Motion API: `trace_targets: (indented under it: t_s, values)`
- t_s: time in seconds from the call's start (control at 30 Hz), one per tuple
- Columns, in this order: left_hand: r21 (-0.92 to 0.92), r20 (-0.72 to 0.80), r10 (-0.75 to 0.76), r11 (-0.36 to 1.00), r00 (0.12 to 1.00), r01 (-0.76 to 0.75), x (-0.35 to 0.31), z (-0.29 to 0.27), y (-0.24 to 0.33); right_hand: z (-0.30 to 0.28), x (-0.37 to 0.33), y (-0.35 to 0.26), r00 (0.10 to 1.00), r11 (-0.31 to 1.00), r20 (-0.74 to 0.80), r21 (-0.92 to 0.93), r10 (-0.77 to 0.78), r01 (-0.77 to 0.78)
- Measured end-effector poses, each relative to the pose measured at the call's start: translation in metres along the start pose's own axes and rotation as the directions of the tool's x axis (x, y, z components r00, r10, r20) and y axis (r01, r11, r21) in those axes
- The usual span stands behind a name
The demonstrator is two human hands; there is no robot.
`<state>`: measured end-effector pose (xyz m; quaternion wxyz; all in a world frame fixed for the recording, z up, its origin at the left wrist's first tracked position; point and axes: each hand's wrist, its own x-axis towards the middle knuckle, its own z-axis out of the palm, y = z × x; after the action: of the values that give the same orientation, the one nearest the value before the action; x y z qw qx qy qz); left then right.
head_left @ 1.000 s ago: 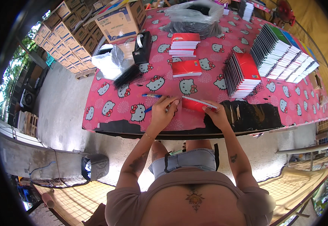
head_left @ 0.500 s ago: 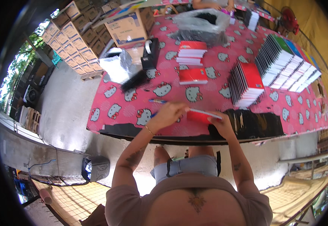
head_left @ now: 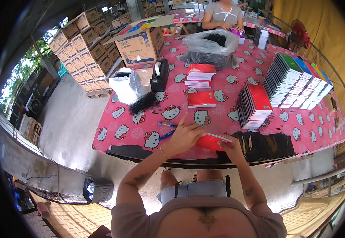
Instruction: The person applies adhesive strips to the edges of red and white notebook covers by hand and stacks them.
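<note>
Pink table [head_left: 220, 119]: cat-print cover;
Notebook stack [head_left: 255, 109]: red, right of my hands;
Left hand [head_left: 186, 137]: half open, touching red notebook [head_left: 210, 142]; can't tell if gripping;
Right hand [head_left: 232, 150]: I've closed it on notebook's right end;
Red notebook: between my hands, near table's front edge;
Blue pens [head_left: 167, 135]: beside left hand.

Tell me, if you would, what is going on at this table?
The person's right hand holds a red notebook above the near edge of the table, while the left hand is at its left end. More notebooks stand stacked farther back. On the far side, a co-worker has both hands by a purple item.
</note>
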<state>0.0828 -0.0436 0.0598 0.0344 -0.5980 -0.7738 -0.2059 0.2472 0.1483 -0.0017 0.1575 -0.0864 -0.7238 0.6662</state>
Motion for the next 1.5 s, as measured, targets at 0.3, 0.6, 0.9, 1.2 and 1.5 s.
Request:
trace_targets:
  t_s: [0.3, 0.6, 0.9, 1.2, 1.5]
  values:
    - [-0.031, -0.049, 0.097, 0.995, 0.994, -0.098, 0.002, -0.006, -0.003, 0.000, -0.005, -0.007, 0.999, 1.000, 0.048, -0.006, -0.005, 0.005]
    - [0.338, -0.090, 0.004, 0.941, 0.996, 0.027, -0.055, 0.065, 0.041, 0.019, -0.005, -0.004, 0.988, 0.991, -0.132, 0.123, 0.077, -0.060]
    - [0.493, -0.115, -0.037, 0.866, 0.993, 0.090, -0.013, 0.029, 0.046, 0.007, -0.001, -0.016, 0.997, 0.988, -0.081, 0.153, 0.018, -0.006]
    - [0.408, -0.197, -0.042, 0.905, 0.980, 0.121, 0.013, 0.012, 0.047, 0.014, -0.001, -0.009, 0.997, 0.995, -0.062, 0.088, -0.039, 0.045]
    - [0.460, -0.282, 0.049, 0.883, 0.958, 0.090, 0.039, 0.006, 0.049, 0.004, 0.000, -0.030, 0.992, 0.987, -0.089, 0.143, 0.087, -0.073]
